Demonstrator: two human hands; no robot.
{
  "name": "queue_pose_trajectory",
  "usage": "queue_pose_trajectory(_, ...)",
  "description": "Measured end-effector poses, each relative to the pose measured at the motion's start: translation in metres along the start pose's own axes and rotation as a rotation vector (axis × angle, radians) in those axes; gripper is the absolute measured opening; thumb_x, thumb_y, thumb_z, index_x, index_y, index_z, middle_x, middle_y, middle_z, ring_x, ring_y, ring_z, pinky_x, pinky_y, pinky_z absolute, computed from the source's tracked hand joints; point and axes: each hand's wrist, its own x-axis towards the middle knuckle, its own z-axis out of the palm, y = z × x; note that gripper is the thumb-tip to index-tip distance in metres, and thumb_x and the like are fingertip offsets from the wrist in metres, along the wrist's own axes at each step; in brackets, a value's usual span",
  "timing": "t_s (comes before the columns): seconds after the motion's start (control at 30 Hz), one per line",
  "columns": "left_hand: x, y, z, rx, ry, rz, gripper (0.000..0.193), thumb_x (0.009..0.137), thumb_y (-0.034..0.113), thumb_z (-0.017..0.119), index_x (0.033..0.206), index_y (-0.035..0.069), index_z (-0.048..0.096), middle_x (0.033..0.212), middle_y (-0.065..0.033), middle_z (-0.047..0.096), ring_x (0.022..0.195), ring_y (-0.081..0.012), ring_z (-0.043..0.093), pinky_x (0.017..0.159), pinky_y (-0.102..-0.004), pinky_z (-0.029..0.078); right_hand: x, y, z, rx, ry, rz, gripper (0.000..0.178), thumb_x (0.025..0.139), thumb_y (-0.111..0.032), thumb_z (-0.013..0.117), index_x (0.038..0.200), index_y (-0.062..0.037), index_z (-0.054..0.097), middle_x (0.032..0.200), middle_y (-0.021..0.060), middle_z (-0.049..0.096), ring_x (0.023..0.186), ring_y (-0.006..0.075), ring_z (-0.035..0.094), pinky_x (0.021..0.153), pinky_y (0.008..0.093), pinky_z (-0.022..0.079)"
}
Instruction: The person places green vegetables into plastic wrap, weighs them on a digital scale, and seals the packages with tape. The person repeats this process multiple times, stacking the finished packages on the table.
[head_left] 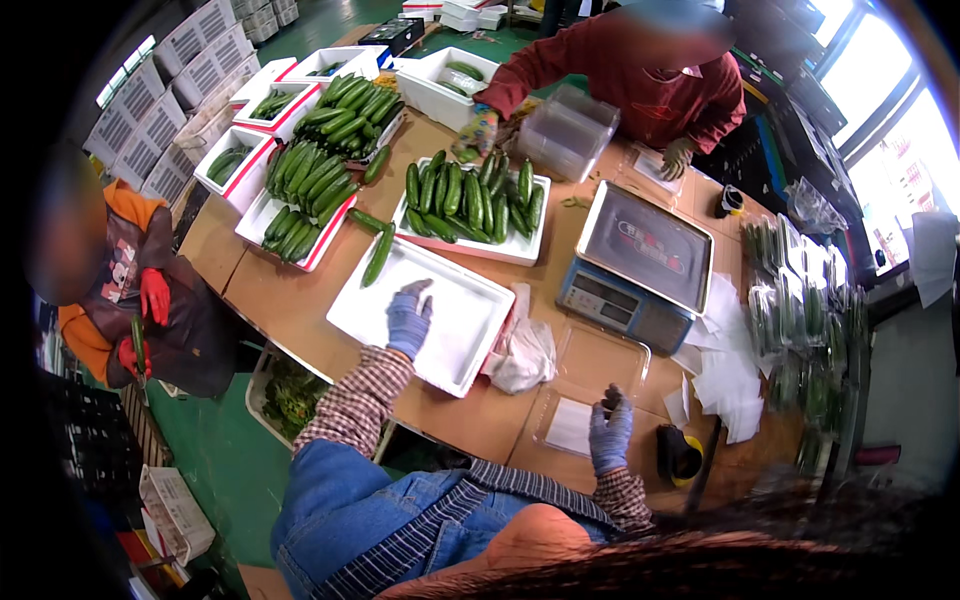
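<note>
My left hand [408,318], in a blue-grey glove, reaches over the white foam tray [465,345] with its fingers apart. Nothing shows in its grasp. One cucumber [377,258] leans on that tray's upper left edge. Gloved alike, my right hand [610,432] is held beside a clear plastic box [595,362] that lies unfolded on the table, a white paper sheet [570,425] in its near half. The right fingers are slightly bent and apart, holding nothing visible. Past the bare tray, another foam tray [527,248] carries many cucumbers [470,200].
A scale [645,250] stands right of centre, near a tape roll [680,455] and packed cucumbers [800,290]. A crumpled white bag [525,350] touches the tray. Cucumber piles [310,180] lie left. Co-workers [640,90] stand across and at left, the left one holding a cucumber [138,345].
</note>
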Motion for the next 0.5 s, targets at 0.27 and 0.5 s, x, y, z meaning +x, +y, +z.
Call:
queue_pose_trajectory(0.27, 0.084, -0.105, -0.012, 0.613, -0.108, -0.418, 0.058, 0.073, 0.028, 0.070, 0.125, 0.017, 0.047, 0.113, -0.0127, 0.053, 0.102, -0.0333, 0.051, 0.089, -0.0458, 0.042, 0.002, -0.054, 0.091, -0.030, -0.306, -0.054, 0.031, 0.082, -0.002, 0.059, 0.113, -0.0003, 0.055, 0.102, 0.0155, 0.058, 0.089, 0.0246, 0.060, 0.075, 0.0327, 0.050)
queue_pose_trajectory(0.5, 0.093, -0.124, -0.025, 0.419, -0.262, -0.231, 0.054, 0.074, 0.024, 0.069, 0.124, 0.012, 0.050, 0.103, -0.0146, 0.054, 0.096, -0.0294, 0.054, 0.082, -0.0415, 0.046, 0.032, -0.080, 0.135, -0.082, -0.385, -0.144, 0.024, 0.083, -0.001, 0.058, 0.107, 0.0002, 0.058, 0.099, 0.0150, 0.062, 0.087, 0.0240, 0.062, 0.076, 0.0321, 0.051)
